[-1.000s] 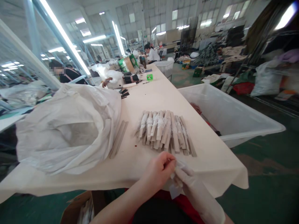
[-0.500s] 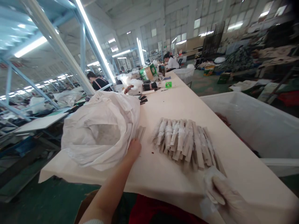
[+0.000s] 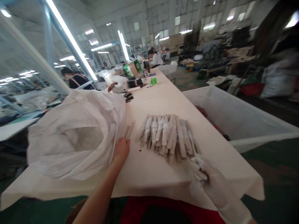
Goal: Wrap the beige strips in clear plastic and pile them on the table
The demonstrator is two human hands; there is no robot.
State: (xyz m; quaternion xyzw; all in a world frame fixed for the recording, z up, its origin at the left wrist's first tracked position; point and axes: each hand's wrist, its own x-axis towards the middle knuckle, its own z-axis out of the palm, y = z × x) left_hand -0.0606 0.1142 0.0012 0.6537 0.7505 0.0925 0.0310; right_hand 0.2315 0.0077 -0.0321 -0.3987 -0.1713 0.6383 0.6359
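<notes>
My bare left hand (image 3: 122, 148) is closed around a few thin, flat greyish strips (image 3: 130, 130), whose ends stick out past the fingers beside a large white sack (image 3: 100, 115). On my right hand (image 3: 206, 174) is a pale, thin glove. Its fingers are curled in front of the near right end of a heap of beige strip bundles (image 3: 169, 133), several of them wrapped at the middle in whitish film. Something pale and see-through hangs below that hand; what the fingers grip I cannot make out.
A cloth-covered table (image 3: 154, 174) runs away from me. To its right is a big white bin (image 3: 243, 121) with dark reddish stuff inside. Farther along lie black pieces (image 3: 129, 97), a small green box (image 3: 153, 81) and plastic bags (image 3: 119, 82). Other people sit beyond.
The view has turned to the right, so the table and its things sit farther left. My gloved right hand has come closer to the bundles. My left hand stays on the strips.
</notes>
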